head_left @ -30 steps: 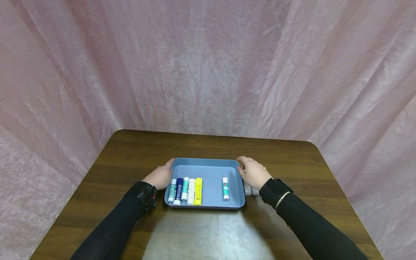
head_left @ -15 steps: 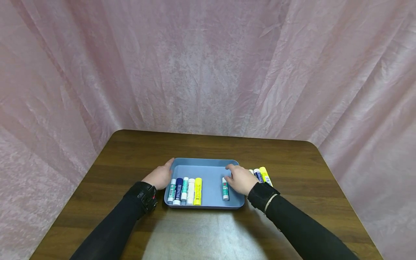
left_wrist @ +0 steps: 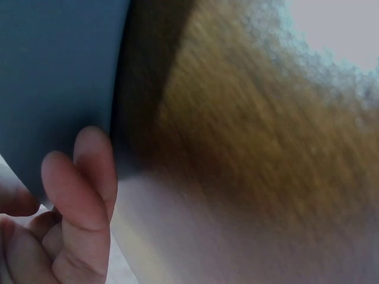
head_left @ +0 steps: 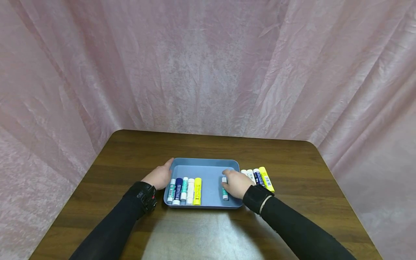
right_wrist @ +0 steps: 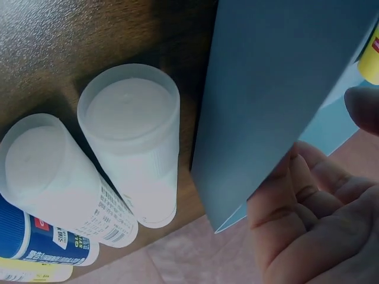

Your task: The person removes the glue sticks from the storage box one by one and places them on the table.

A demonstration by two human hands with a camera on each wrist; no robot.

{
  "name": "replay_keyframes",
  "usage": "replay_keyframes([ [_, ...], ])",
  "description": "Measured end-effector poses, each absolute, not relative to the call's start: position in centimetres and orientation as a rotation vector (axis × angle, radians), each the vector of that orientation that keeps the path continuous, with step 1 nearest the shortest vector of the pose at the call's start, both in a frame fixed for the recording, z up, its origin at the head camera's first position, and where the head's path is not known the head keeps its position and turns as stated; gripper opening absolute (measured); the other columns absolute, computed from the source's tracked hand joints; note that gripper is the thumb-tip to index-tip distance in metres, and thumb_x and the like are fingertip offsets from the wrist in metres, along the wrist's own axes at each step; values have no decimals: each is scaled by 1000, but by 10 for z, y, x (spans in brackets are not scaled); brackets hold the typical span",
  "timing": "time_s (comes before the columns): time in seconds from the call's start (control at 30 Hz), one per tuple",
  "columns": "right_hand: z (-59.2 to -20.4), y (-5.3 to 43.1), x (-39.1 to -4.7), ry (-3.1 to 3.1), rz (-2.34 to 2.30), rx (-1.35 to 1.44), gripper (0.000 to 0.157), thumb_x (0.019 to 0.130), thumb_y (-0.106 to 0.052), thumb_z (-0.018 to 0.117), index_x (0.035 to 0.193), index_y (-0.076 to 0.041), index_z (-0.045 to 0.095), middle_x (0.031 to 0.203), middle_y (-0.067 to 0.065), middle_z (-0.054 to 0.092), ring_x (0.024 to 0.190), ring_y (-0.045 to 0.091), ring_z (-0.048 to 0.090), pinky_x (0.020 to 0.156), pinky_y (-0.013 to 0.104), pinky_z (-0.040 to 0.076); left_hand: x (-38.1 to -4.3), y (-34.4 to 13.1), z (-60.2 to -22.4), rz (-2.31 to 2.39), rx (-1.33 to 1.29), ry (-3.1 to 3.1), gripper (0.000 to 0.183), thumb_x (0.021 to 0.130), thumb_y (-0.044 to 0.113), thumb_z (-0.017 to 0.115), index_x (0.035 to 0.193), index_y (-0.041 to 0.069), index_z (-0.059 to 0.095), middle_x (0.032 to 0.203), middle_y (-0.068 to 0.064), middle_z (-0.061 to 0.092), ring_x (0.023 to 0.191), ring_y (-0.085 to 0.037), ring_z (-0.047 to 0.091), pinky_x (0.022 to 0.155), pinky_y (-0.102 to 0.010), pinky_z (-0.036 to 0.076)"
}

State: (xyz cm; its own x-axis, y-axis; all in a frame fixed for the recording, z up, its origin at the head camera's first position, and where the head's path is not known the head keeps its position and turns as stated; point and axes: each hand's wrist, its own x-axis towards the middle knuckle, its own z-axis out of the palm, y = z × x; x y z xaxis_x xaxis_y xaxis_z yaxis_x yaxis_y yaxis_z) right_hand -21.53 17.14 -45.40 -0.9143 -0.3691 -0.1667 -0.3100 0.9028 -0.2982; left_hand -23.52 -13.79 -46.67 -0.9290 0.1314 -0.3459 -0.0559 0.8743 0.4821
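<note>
I log work I judge partway: five tubes aligned in the tray at left, one teal-and-white tube at right beneath the right hand, grasp indeterminable, left hand gripping the rim, four tubes outside, right, on the counter.

Cannot see all of teal-labelled stick behind right hand | catch yellow stick clipped by right-wrist edge | find tabletop blurred in left-wrist view
</note>
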Motion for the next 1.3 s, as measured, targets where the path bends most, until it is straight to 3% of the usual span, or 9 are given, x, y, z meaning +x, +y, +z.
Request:
replay_keyframes([
  [0.13,-457,170,-215,2844,-337,-507,48,100,-31,65,140,-5,59,137,15,65,126,28,63,107,47,49,-236,-138,-467,701,53,2674,60,110,20,36,164,11,13,146,-22,56,99,-24,64,91,-43,48],
  [0.43,-461,169,-212,2891,-293,-601,43,97,-27,68,131,0,65,125,17,71,116,30,68,100,46,53,-237,-138,-469,696,73,2689,60,110,19,36,164,9,13,140,-22,61,93,-22,65,87,-41,48],
  [0.67,-464,167,-211,2916,-278,-625,44,96,-29,71,129,0,65,118,16,72,108,30,70,92,47,56,-237,-137,-469,708,46,2676,59,110,20,35,164,11,12,151,-23,51,111,-25,62,98,-46,48],
  [0.97,-464,168,-211,2858,-295,-606,46,95,-31,72,131,-3,63,117,16,72,105,28,70,92,46,56,-236,-137,-468,703,56,2682,59,110,20,35,164,11,12,149,-23,53,103,-24,64,90,-42,48],
  [1.2,-467,168,-213,2863,-317,-620,45,95,-30,73,130,-5,64,114,14,73,100,25,70,89,45,57,-235,-137,-468,718,52,2680,59,110,20,35,165,11,12,151,-24,50,116,-26,62,102,-49,48],
  [1.3,-468,168,-214,2872,-330,-624,43,94,-29,74,129,-5,65,113,14,74,97,23,70,88,45,57,-236,-137,-468,720,54,2680,60,110,20,35,165,11,12,151,-23,51,113,-25,63,100,-48,48],
])
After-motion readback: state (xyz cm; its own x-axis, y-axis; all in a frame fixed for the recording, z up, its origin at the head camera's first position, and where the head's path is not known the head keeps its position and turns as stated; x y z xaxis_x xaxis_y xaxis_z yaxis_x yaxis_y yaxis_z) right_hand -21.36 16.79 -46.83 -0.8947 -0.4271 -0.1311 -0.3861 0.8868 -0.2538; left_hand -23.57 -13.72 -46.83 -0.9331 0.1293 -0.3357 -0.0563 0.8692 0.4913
